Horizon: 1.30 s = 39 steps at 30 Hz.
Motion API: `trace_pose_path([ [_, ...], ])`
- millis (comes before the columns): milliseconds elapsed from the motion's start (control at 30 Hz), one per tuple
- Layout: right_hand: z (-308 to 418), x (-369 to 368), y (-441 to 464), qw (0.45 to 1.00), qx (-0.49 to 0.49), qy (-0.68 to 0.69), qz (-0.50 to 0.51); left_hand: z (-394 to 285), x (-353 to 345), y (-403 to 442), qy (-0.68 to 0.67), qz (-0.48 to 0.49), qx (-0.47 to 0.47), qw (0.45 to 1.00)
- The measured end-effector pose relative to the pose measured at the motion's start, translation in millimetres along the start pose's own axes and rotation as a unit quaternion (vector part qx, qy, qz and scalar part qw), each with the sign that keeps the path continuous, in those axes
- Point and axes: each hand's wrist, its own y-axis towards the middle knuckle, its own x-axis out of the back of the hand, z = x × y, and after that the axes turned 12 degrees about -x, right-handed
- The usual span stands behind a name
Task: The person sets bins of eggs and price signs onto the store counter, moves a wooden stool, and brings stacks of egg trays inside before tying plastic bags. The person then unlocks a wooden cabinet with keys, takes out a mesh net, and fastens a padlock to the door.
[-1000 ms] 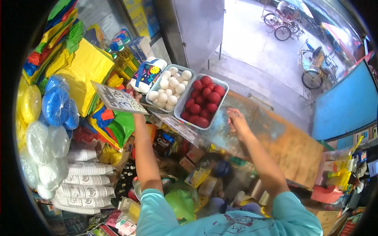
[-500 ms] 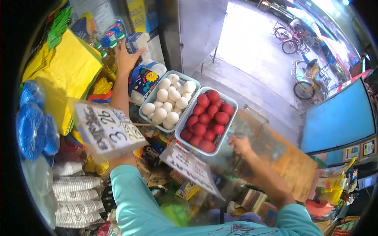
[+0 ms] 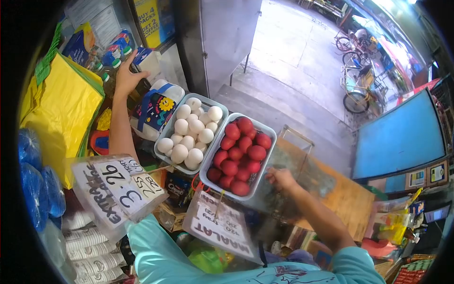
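My left hand (image 3: 126, 79) reaches to the far left, thumb and fingers spread, among bottles with green caps (image 3: 109, 84) and beside a blue-and-white carton (image 3: 150, 60). Its fingertips are partly hidden, and I cannot tell whether they touch a bottle. My right hand (image 3: 281, 179) is curled closed just right of the tray of red eggs (image 3: 240, 154); whatever may be inside its fingers is hidden. A matching tray of white eggs (image 3: 190, 132) stands to the left of the red ones. Below my left forearm is a price sign (image 3: 118, 191); another sign (image 3: 220, 222) hangs before the red eggs.
A white package with a flower print (image 3: 161, 106) sits beside the white eggs. Yellow plastic bags (image 3: 61, 109), blue-wrapped bundles (image 3: 33, 175) and stacked paper cups (image 3: 92, 244) line the left. A wooden counter (image 3: 345, 194) extends right. Outside, tricycles (image 3: 357, 94) stand beyond the steps.
The view has shifted, so the egg trays appear further left and lower. My left hand has moved from the carton toward the bottles. My right hand stays curled beside the red eggs.
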Motion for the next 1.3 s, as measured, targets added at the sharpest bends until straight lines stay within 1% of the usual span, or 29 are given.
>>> trace_pose_path([
  [67,3,2,-2,1.000,-0.014,0.000,0.007,-16,4,2,0.053,-0.001,0.001,0.999],
  [100,2,3,0,1.000,-0.005,0.001,0.008,-20,5,2,0.080,-0.001,0.003,0.997],
  [167,-2,2,3,1.000,0.008,-0.002,0.015,-23,8,-3,0.063,-0.011,-0.004,0.998],
  [233,-2,-1,1,1.000,0.008,-0.006,-0.006,-24,17,-10,0.038,-0.007,-0.003,0.999],
  [333,-7,-3,6,1.000,0.013,-0.015,-0.021,-13,21,-13,-0.018,-0.018,0.032,0.999],
  [367,-8,-2,9,0.999,0.019,-0.015,-0.026,-11,21,-14,-0.012,-0.016,0.054,0.998],
  [400,-8,-2,9,0.999,0.029,-0.009,-0.035,-7,20,-15,-0.021,-0.017,0.057,0.998],
  [467,-11,-8,7,0.998,0.046,0.003,-0.049,-4,17,-17,-0.005,-0.025,0.031,0.999],
  [500,-11,-9,5,0.997,0.054,-0.001,-0.049,-4,16,-15,0.024,-0.018,0.027,0.999],
  [600,-12,-9,0,0.996,0.076,-0.012,-0.053,-7,13,-11,0.010,0.011,0.042,0.999],
  [667,-11,-9,-3,0.994,0.093,-0.013,-0.056,-15,17,-14,0.017,0.014,0.043,0.999],
  [767,-13,-11,1,0.991,0.119,-0.027,-0.062,-21,18,-16,0.010,0.008,0.020,1.000],
  [900,-15,-6,21,0.996,0.075,-0.018,-0.042,-18,15,-20,0.008,-0.004,0.000,1.000],
  [967,-14,-6,20,0.997,0.061,-0.013,-0.042,-17,14,-18,-0.038,0.004,-0.006,0.999],
  [1000,-14,-6,18,0.997,0.071,-0.009,-0.039,-12,14,-18,-0.060,0.006,-0.009,0.998],
  [1067,-11,-7,16,0.995,0.095,-0.002,-0.036,-5,10,-11,-0.047,0.019,0.005,0.999],
  [1133,-9,-5,14,0.997,0.067,-0.012,-0.031,-8,10,-7,-0.030,0.038,0.021,0.999],
  [1167,-7,-5,14,0.998,0.053,-0.016,-0.027,-10,10,-4,-0.007,0.052,0.043,0.998],
  [1300,-7,-3,13,1.000,0.026,0.014,-0.004,16,4,0,0.038,0.048,0.031,0.998],
])
